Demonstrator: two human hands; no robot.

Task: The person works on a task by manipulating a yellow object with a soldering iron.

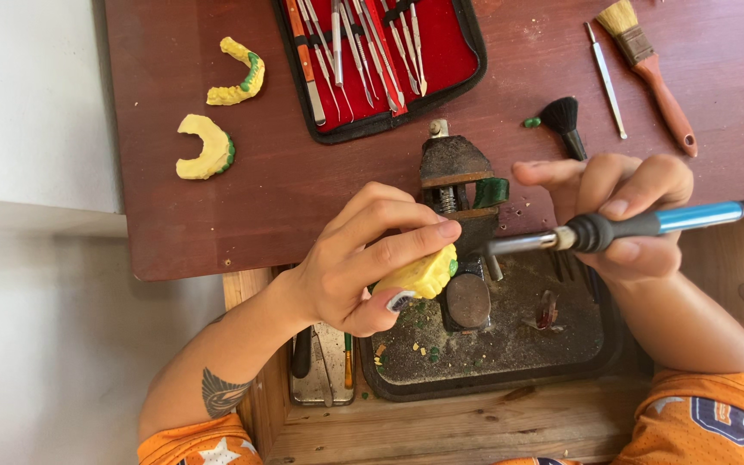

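Looking down, I see my left hand [363, 258] wrapped around a yellow tooth model [428, 273]; my fingers are clamped on it, and they hide most of it, so I cannot tell its whole shape; it sits just over the dirty black tray [510, 362], next to the small rusty vise [458, 189]. My right hand [622, 211] holds a blue-handled hot tool [639, 226]; some fingers are curled around the handle while others stick out straight; its metal tip points at the yellow model, but I cannot tell if they touch. The far end of the tool is cut off at the right edge of the view.

The red tool case [381, 60] is cut off at the top, so I cannot count all the metal picks inside. The wooden brush [652, 69] is cut at the top too.

The brown table [260, 172] ends just above my hands; there is open room on it between the case and the two other yellow models [236, 73] [204, 148] on the left.

I count three yellow models, two brushes (one wooden, one black [563, 120]), one loose metal pick [606, 82], and one tiny green bit [531, 122].
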